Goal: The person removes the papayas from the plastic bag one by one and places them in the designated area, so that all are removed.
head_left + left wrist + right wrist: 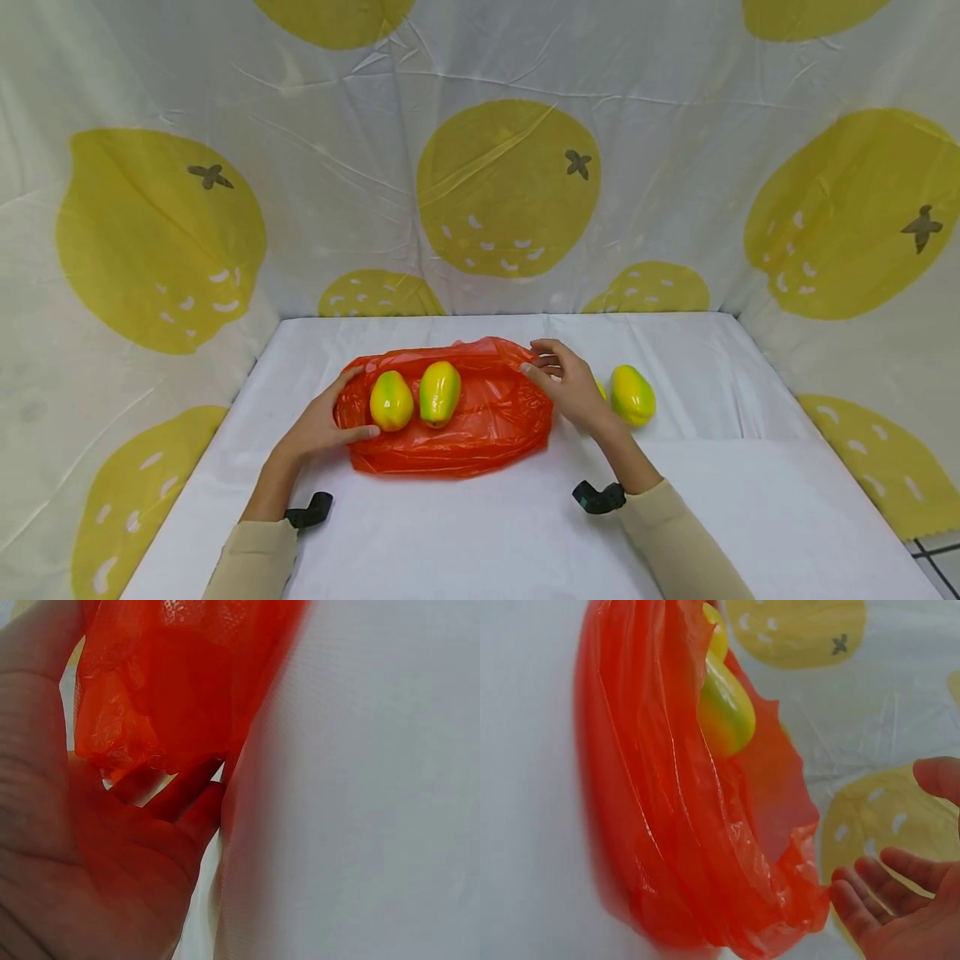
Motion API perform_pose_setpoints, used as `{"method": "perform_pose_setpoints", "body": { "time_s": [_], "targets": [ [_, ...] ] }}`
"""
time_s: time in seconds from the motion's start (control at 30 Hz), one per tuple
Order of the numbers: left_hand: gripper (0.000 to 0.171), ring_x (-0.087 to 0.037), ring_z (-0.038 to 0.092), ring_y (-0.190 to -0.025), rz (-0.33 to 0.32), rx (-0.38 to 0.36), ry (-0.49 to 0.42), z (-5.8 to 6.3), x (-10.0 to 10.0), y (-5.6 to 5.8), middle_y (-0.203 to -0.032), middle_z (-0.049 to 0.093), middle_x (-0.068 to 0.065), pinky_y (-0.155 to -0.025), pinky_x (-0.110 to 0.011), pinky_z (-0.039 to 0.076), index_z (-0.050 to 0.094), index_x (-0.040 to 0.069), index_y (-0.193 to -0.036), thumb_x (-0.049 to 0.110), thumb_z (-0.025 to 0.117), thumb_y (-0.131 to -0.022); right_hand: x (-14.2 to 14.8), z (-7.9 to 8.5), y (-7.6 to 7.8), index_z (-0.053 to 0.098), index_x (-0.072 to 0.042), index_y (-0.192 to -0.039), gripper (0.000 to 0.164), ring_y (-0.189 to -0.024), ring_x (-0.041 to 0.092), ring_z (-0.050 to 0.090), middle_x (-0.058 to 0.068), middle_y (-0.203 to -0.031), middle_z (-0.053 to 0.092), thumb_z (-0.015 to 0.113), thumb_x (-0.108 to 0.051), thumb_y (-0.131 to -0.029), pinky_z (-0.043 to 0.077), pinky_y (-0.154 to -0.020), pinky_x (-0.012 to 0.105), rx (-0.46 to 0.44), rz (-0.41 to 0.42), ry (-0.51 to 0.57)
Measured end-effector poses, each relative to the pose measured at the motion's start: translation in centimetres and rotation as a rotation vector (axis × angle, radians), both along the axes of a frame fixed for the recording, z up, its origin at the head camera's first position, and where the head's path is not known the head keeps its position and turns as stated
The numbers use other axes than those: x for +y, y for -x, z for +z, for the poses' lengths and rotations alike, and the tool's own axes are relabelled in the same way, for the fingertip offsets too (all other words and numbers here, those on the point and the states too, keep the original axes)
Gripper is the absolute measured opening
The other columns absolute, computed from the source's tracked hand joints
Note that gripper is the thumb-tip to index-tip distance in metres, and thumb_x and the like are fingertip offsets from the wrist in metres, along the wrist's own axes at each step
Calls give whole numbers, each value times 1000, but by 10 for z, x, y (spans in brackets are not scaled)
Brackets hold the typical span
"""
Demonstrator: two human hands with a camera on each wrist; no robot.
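A red plastic bag (491,408) lies spread with its mouth facing up in the head view. Two glossy yellow-green fruits, papaya- or mango-like, sit in it: a left fruit (392,402) and a right fruit (440,393). My left hand (318,427) cups the bag's left end, thumb stretched along the near side and fingers at the far side; in the left wrist view its fingers (202,814) rest loosely against the plastic. At the right end, my right hand (570,385) is spread with relaxed fingers; in the right wrist view its fingertips (841,889) are at the bag's crumpled rim.
Another yellow-green fruit (633,395) lies on the white cloth right of my right hand, and a further fruit (601,389) is mostly hidden behind that hand. Curtains (510,187) with lemon prints surround the table's back and sides. Each wrist wears a black mount.
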State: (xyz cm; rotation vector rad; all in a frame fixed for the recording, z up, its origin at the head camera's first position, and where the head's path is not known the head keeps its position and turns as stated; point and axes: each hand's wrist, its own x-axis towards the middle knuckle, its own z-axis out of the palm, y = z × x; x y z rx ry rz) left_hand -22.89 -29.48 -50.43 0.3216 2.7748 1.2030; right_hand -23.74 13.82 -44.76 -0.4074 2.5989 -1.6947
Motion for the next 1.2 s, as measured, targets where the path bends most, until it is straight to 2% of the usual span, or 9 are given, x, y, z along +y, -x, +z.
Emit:
{"method": "perform_pose_setpoints", "body": {
  "time_s": [0.17,0.4,0.63,0.77,0.93,1.2],
  "targets": [
    [115,-46,36,-148,1,-2,-2,-2,0,1,-166,32,-15,-101,-61,54,16,34,-165,55,85,-76,-18,-3,0,50,-10,-147,60,-127,29,61,13,-144,58,69,-40,-98,57,-103,44,-4,18,1],
    [116,-46,35,-148,0,6,-4,0,0,2,-167,31,-15,-103,-63,52,15,31,-165,55,85,-76,-44,-11,3,52,-11,-146,59,-124,26,62,15,-142,59,70,-41,-98,56,-106,44,5,51,24],
    [116,-46,37,-147,-3,2,-7,-1,0,1,-166,32,-16,-102,-62,53,15,32,-165,55,85,-76,-59,-17,4,51,-12,-148,64,-122,24,61,8,-144,57,70,-45,-96,56,-104,43,-50,64,13],
    [116,-46,36,-148,-3,1,-10,-1,-1,0,-166,32,-16,-102,-62,53,15,32,-165,54,85,-76,-68,-22,6,50,-10,-147,65,-123,25,61,9,-144,57,70,-45,-96,57,-104,45,-58,77,-2],
    [116,-46,36,-148,-6,1,-13,0,-1,0,-166,32,-16,-103,-62,52,15,31,-165,54,85,-76,-80,-30,7,51,-13,-146,69,-124,25,60,6,-144,56,72,-51,-92,57,-103,45,-90,84,-46],
    [116,-46,38,-147,-8,18,-8,-1,-1,0,-166,33,-16,-106,-65,49,17,29,-165,53,86,-75,-102,-41,3,47,-14,-149,81,-124,26,56,5,-145,54,74,-59,-87,56,-102,45,-143,55,-73]
  ]
}}
